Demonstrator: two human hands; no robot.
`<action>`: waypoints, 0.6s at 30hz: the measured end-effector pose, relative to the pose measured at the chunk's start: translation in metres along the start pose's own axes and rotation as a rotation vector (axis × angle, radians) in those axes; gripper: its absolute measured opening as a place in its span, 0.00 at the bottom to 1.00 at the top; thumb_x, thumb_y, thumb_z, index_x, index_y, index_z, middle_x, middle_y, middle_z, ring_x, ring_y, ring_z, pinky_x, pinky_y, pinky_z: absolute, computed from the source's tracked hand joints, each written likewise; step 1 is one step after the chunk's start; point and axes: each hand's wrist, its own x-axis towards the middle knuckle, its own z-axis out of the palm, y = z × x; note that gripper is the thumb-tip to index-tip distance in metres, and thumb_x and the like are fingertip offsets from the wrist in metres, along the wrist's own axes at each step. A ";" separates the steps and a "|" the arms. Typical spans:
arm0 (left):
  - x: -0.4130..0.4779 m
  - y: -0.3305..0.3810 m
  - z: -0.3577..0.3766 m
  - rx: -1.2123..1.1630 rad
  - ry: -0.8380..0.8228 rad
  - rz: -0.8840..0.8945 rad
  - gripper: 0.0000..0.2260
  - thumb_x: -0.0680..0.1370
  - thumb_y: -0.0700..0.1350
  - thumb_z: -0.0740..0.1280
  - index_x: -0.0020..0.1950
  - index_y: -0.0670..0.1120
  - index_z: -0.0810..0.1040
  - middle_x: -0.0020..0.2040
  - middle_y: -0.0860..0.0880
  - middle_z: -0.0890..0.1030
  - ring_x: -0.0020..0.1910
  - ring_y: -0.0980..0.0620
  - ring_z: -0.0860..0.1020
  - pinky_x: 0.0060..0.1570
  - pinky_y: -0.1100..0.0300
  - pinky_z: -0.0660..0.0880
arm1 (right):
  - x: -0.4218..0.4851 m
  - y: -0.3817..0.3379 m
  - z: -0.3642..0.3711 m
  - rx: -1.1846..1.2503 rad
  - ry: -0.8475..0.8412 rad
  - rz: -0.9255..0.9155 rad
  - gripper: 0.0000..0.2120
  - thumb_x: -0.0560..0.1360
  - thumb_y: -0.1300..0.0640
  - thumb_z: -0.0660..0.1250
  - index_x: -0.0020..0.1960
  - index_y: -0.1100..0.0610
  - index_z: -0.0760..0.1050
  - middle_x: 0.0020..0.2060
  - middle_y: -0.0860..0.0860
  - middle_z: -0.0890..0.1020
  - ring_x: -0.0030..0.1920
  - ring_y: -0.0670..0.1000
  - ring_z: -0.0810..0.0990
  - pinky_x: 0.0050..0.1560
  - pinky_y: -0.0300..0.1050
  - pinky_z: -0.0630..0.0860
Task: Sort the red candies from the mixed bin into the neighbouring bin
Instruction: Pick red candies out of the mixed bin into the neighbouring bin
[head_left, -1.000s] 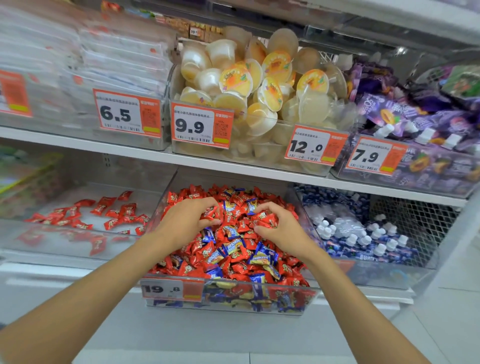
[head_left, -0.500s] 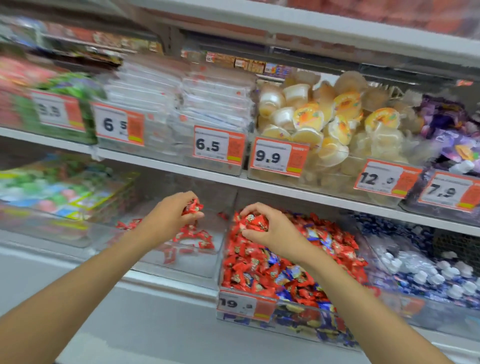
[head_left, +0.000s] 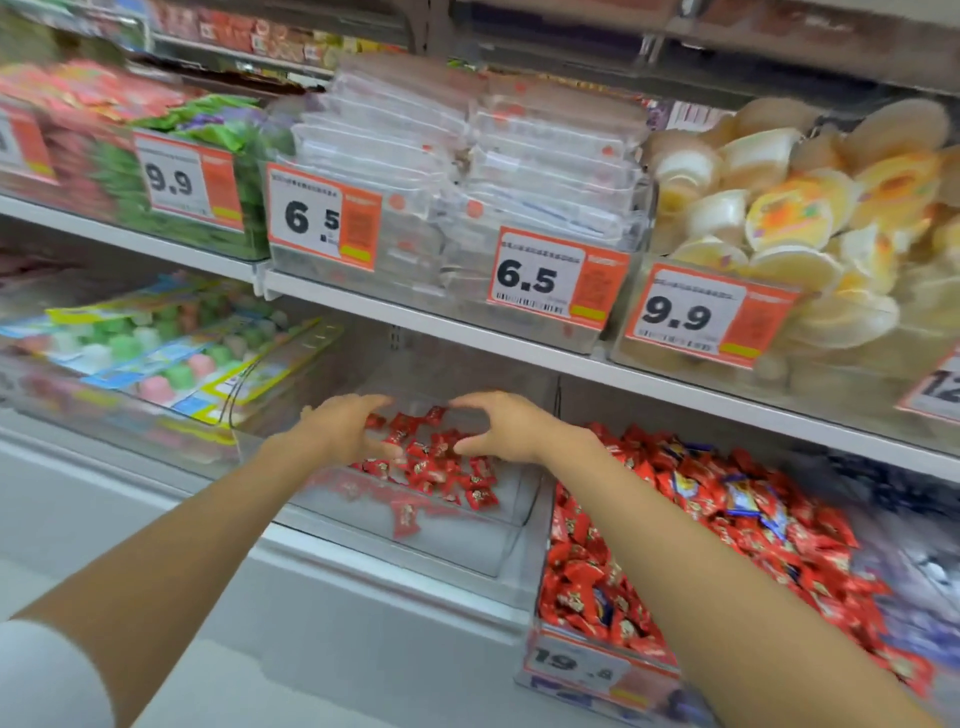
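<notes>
The whole frame is smeared by motion, most of all along the left edge and in the lower right corner, so small print on the wrappers cannot be read. The right forearm crosses the mixed bin (head_left: 670, 701) and hides a strip of its contents; the bin's far right end dissolves into blur. The price tag (head_left: 576, 662) on its front reads 19 and then a digit too smeared to be sure of. A white sleeve (head_left: 41, 675) is cut off at the lower left corner.

The red candies (head_left: 441, 467) are small wrapped pieces with a pale mark on each. A thin, loose layer of them lies in the neighbouring bin (head_left: 457, 540), a clear box at centre frame, just left of the mixed bin. The mixed bin is heaped with the same red pieces, with blue candies (head_left: 737, 496) scattered among them.

The left grip (head_left: 337, 431) and right grip (head_left: 511, 428) hang over the clear bin, fingers spread and released, facing each other with a few red pieces showing between them. Whether those pieces are in the air or lying below cannot be told.

The upper shelf (head_left: 415, 317) runs close above both bins, leaving a low opening. The bins' walls touch side by side.
</notes>
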 end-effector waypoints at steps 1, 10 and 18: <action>-0.003 0.003 0.000 -0.031 0.015 0.034 0.34 0.71 0.61 0.70 0.73 0.52 0.65 0.70 0.49 0.71 0.69 0.47 0.69 0.67 0.47 0.66 | -0.012 0.004 -0.005 0.012 0.055 -0.002 0.26 0.75 0.49 0.69 0.71 0.52 0.69 0.71 0.51 0.71 0.70 0.53 0.68 0.69 0.46 0.65; -0.066 0.155 -0.006 -0.224 0.266 0.446 0.18 0.75 0.53 0.69 0.62 0.48 0.77 0.57 0.49 0.80 0.57 0.51 0.77 0.58 0.58 0.72 | -0.185 0.100 -0.017 0.117 0.564 0.084 0.08 0.74 0.61 0.69 0.53 0.53 0.81 0.49 0.49 0.82 0.51 0.46 0.78 0.55 0.38 0.70; -0.083 0.249 0.047 0.082 -0.041 0.555 0.29 0.72 0.61 0.69 0.69 0.51 0.68 0.66 0.48 0.72 0.65 0.47 0.68 0.64 0.54 0.65 | -0.258 0.171 -0.002 0.299 0.544 0.218 0.08 0.76 0.60 0.69 0.50 0.48 0.78 0.48 0.46 0.82 0.48 0.41 0.80 0.52 0.38 0.73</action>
